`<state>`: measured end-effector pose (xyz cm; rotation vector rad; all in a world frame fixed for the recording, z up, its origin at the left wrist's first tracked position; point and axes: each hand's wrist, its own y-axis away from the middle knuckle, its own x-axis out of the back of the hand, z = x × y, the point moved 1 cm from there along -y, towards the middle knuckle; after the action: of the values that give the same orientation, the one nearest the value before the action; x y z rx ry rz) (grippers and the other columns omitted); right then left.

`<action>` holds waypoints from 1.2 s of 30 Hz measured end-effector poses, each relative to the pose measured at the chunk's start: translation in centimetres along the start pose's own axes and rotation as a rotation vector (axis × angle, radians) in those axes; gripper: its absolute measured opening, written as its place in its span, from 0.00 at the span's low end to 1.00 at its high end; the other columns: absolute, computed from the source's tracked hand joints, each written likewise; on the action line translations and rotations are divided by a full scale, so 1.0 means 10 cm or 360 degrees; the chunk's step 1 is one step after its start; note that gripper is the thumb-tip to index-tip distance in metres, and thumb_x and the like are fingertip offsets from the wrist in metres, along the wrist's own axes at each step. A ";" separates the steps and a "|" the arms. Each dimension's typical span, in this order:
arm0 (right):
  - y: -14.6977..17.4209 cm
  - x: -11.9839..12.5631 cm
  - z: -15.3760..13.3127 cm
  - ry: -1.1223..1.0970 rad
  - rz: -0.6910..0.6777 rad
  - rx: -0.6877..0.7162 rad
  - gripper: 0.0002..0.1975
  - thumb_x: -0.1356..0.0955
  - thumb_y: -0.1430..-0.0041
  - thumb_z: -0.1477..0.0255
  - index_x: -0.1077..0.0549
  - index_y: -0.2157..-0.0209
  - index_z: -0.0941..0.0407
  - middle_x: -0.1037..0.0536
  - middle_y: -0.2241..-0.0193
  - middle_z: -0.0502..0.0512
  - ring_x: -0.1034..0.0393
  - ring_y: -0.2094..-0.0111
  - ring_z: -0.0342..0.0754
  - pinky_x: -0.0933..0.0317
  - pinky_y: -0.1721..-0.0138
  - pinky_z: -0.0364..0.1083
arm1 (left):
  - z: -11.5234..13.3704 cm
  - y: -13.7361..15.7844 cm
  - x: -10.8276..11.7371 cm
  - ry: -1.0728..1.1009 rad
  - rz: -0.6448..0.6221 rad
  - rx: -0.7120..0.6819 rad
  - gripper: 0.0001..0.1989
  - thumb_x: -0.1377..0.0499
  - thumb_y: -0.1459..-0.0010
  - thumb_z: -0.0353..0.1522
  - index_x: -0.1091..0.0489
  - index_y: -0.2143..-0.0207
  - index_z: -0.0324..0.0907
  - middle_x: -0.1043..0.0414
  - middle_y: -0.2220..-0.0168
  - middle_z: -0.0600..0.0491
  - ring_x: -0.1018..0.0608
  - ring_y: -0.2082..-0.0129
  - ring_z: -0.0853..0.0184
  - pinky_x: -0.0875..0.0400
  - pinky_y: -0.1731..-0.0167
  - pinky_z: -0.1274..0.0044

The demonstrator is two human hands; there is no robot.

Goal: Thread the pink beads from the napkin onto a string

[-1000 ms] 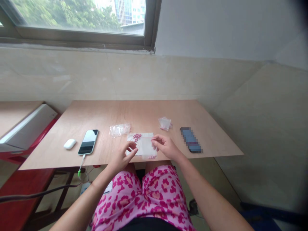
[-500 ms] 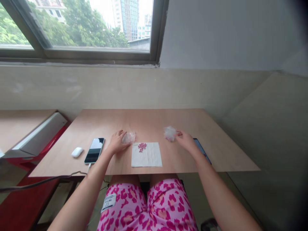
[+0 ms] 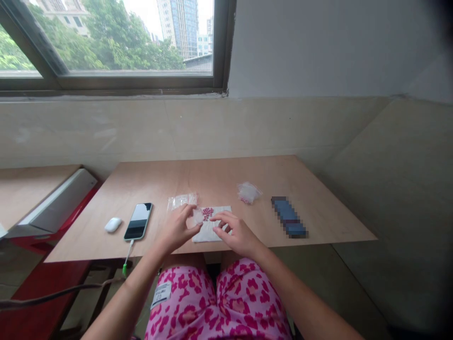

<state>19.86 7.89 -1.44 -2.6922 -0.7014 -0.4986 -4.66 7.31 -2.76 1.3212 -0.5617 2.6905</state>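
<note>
- Head view, left hand (image 3: 177,230): thumb and forefinger stand apart in a curve, a piece of see-through film (image 3: 196,217) between them. We take the film for a small bag; whether the fingertips pinch it we cannot tell.
- Right hand (image 3: 239,232): fingers half curled, a gap between thumb and forefinger, nothing visible in it. We note the fingertips over the white sheet, just beside the beads.
- Beads (image 3: 208,213): pinkish-red, small, gathered loose on the far part of the white sheet (image 3: 208,234), between the two hands.
- Handling, as we judge it: such film calls for a light hold near its edge, its mouth spread and kept low beside the beads. Small round pieces may roll, so we would pick few at a time and leave the sheet flat.
- Container, left: see-through packet (image 3: 181,201), lying just beyond the left hand; its contents we cannot make out.
- Container, right: heap of small bags (image 3: 248,192), well apart from both hands; reddish specks show at its near edge, probably beads within.
- Container, far left: white case (image 3: 113,225), lid shut, contents hidden; phone (image 3: 138,222) beside it.
</note>
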 end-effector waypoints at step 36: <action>0.20 -0.32 0.02 -0.0141 -0.0706 -0.0211 0.19 0.30 0.36 0.71 0.24 0.44 0.51 0.20 0.51 0.55 0.25 0.54 0.52 0.32 0.54 0.47 | 0.25 0.34 -0.37 0.0111 -0.0429 -0.0102 0.08 0.34 0.40 0.29 0.29 0.59 0.44 0.25 0.63 0.52 0.24 0.63 0.60 0.32 0.65 0.71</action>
<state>18.27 5.01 -3.34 -2.6899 -1.3479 -0.5465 -1.25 3.56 -5.22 1.1866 -0.4242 2.4682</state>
